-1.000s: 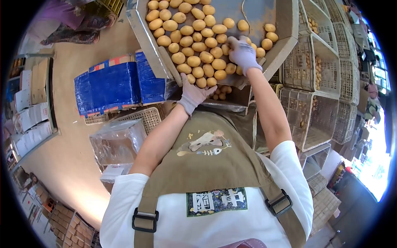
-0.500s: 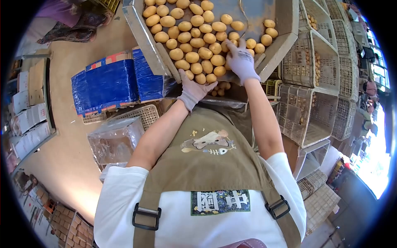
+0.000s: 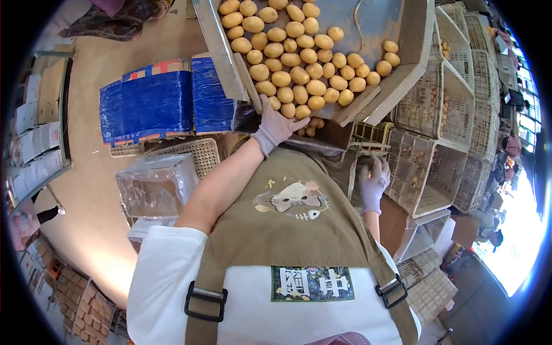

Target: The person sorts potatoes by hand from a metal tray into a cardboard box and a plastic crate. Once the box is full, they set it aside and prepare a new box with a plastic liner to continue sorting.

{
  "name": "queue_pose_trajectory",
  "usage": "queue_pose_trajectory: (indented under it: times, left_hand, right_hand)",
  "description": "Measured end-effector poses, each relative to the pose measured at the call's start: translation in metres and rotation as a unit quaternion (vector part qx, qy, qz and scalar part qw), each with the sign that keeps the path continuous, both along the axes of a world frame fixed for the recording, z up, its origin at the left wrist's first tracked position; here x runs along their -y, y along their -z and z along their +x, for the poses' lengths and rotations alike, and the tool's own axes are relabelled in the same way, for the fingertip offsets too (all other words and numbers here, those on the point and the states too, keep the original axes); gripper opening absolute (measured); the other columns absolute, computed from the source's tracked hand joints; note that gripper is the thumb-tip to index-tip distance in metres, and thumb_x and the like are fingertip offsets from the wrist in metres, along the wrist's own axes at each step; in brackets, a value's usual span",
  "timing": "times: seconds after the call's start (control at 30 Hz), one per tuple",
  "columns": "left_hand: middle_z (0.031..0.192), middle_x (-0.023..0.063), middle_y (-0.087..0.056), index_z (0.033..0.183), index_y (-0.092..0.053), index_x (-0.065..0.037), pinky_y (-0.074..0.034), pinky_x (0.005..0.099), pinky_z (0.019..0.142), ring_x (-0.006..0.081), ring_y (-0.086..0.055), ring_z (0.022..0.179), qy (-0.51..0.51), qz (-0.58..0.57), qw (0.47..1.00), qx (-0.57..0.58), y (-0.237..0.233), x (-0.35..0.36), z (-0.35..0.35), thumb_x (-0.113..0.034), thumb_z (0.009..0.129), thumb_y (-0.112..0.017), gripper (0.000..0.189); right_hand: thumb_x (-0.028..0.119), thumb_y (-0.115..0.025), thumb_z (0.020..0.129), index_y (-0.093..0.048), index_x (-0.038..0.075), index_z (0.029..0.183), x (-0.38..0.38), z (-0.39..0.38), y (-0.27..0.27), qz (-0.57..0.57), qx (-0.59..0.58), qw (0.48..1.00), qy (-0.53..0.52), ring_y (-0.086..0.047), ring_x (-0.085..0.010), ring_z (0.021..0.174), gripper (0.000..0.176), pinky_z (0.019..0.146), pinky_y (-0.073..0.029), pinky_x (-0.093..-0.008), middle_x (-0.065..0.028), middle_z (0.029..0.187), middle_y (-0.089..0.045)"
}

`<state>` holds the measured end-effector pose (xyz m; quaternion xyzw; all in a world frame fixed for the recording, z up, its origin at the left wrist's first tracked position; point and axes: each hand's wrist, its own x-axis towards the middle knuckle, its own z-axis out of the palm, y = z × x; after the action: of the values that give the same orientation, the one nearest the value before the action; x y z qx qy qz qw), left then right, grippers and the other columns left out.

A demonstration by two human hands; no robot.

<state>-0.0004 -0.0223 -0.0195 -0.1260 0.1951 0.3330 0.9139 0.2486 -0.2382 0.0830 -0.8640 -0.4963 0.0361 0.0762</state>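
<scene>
Many yellow potatoes [image 3: 299, 75] lie in a metal-bottomed tray [image 3: 376, 29] with raised side boards, bunched toward its near opening. My left hand [image 3: 276, 127], in a pale glove, is at that opening with thumb and fingers spread under the nearest potatoes. It is open and touches the end of the left side board. Below the opening, a few potatoes [image 3: 311, 127] sit in a dark box [image 3: 336, 136], partly hidden. My right hand [image 3: 374, 181], gloved too, is low beside my apron, near a yellow crate [image 3: 372, 133]. Its fingers point up and look apart, with nothing visible in them.
Stacked plastic crates [image 3: 428, 164], some with potatoes, stand along the right. To the left are blue-wrapped boxes [image 3: 146, 106], a plastic-wrapped carton [image 3: 155, 187] and a beige basket [image 3: 201, 158]. A rack with cartons [image 3: 40, 138] stands at far left. Part of a person [image 3: 118, 17] shows at top left.
My right hand has left the potatoes in the tray and dropped down to the right, beside my apron. Potatoes on the right have shifted nearer the opening. My left hand stays at the opening.
</scene>
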Motion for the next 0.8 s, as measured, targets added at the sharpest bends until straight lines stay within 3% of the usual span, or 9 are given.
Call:
queue_pose_trajectory:
  times: [0.2, 0.27, 0.33, 0.4, 0.53, 0.57, 0.67, 0.7, 0.8]
  left_hand:
    - [0.164, 0.0018, -0.029, 0.158, -0.028, -0.025, -0.018, 0.0677, 0.116, 0.0327, -0.025, 0.149, 0.015, 0.0, 1.0, 0.027, 0.005, 0.004, -0.006, -0.075, 0.093, -0.033, 0.082]
    - [0.161, 0.0018, -0.035, 0.154, -0.036, -0.026, -0.023, 0.0642, 0.113, 0.0284, -0.034, 0.144, 0.035, -0.034, 0.999, -0.001, 0.006, 0.006, -0.01, -0.069, 0.095, -0.039, 0.073]
    - [0.158, 0.0014, -0.04, 0.151, -0.042, -0.027, -0.025, 0.0626, 0.11, 0.0247, -0.039, 0.14, 0.064, -0.05, 0.995, -0.056, 0.009, 0.006, -0.016, -0.063, 0.097, -0.044, 0.066]
    - [0.154, 0.0005, -0.044, 0.148, -0.045, -0.027, -0.026, 0.0628, 0.109, 0.0215, -0.041, 0.138, 0.102, -0.052, 0.984, -0.14, 0.015, 0.007, -0.022, -0.057, 0.098, -0.048, 0.059]
    - [0.151, 0.0004, -0.047, 0.148, -0.044, -0.019, -0.027, 0.0469, 0.118, 0.0212, -0.04, 0.14, 0.088, 0.182, 0.948, -0.245, 0.055, 0.019, -0.022, -0.052, 0.102, -0.045, 0.057]
    - [0.149, 0.0033, -0.05, 0.15, -0.043, -0.016, -0.027, 0.0364, 0.12, 0.0219, -0.044, 0.137, 0.091, 0.212, 0.927, -0.294, 0.032, 0.014, -0.021, -0.058, 0.102, -0.043, 0.064]
    - [0.151, 0.0054, -0.047, 0.152, -0.04, -0.016, -0.024, 0.0365, 0.121, 0.022, -0.043, 0.139, 0.046, -0.042, 0.971, -0.232, -0.035, -0.004, -0.011, -0.062, 0.102, -0.039, 0.068]
    - [0.15, 0.0044, -0.047, 0.151, -0.041, -0.016, -0.025, 0.0405, 0.121, 0.0216, -0.039, 0.14, 0.023, -0.056, 0.971, -0.232, -0.046, -0.005, -0.007, -0.06, 0.101, -0.042, 0.067]
    - [0.146, 0.0043, -0.049, 0.148, -0.043, -0.017, -0.026, 0.0459, 0.12, 0.0215, -0.039, 0.14, 0.056, -0.025, 0.97, -0.236, -0.024, -0.004, -0.009, -0.059, 0.098, -0.05, 0.066]
  right_hand:
    - [0.013, -0.069, 0.08, -0.07, 0.011, 0.113, -0.147, -0.098, -0.022, 0.156, -0.072, 0.948, -0.266, -0.058, -0.0348, 0.114, 0.033, 0.101, -0.044, -0.0489, -0.013, 0.12, -0.062]
    - [0.019, -0.071, 0.078, -0.07, 0.013, 0.11, -0.168, -0.101, -0.001, 0.097, -0.034, 0.944, -0.315, -0.058, -0.0345, 0.115, 0.032, 0.102, -0.041, -0.0522, -0.0137, 0.121, -0.062]
    - [0.029, -0.07, 0.082, -0.069, 0.018, 0.12, -0.186, -0.084, 0.0, -0.138, -0.043, 0.964, -0.225, -0.054, -0.0336, 0.123, 0.04, 0.108, -0.036, -0.0527, -0.0141, 0.13, -0.059]
    - [0.03, -0.069, 0.083, -0.069, 0.019, 0.122, -0.197, -0.074, 0.01, 0.038, 0.051, 0.976, -0.208, -0.054, -0.0332, 0.122, 0.04, 0.106, -0.038, -0.0527, -0.0119, 0.131, -0.06]
    - [0.035, -0.065, 0.086, -0.068, 0.02, 0.122, -0.221, -0.051, 0.007, -0.14, -0.15, 0.966, -0.154, -0.052, -0.0366, 0.126, 0.039, 0.105, -0.035, -0.0579, -0.013, 0.138, -0.057]
    - [0.04, -0.065, 0.086, -0.063, 0.023, 0.131, -0.227, -0.049, 0.01, -0.139, -0.155, 0.966, -0.15, -0.045, -0.0401, 0.133, 0.048, 0.109, -0.031, -0.0609, -0.0165, 0.145, -0.05]
    - [0.049, -0.067, 0.085, -0.053, 0.032, 0.145, -0.223, -0.081, 0.018, -0.103, -0.012, 0.97, -0.22, -0.029, -0.0467, 0.145, 0.063, 0.114, -0.022, -0.0671, -0.0224, 0.158, -0.034]
    - [0.049, -0.069, 0.084, -0.051, 0.037, 0.146, -0.219, -0.087, 0.021, -0.136, -0.077, 0.957, -0.246, -0.023, -0.049, 0.148, 0.066, 0.114, -0.018, -0.0692, -0.024, 0.162, -0.026]
    - [0.042, -0.067, 0.084, -0.063, 0.033, 0.134, -0.206, -0.052, 0.03, -0.12, -0.036, 0.945, -0.301, -0.029, -0.0405, 0.148, 0.051, 0.115, -0.022, -0.0649, -0.0203, 0.159, -0.034]
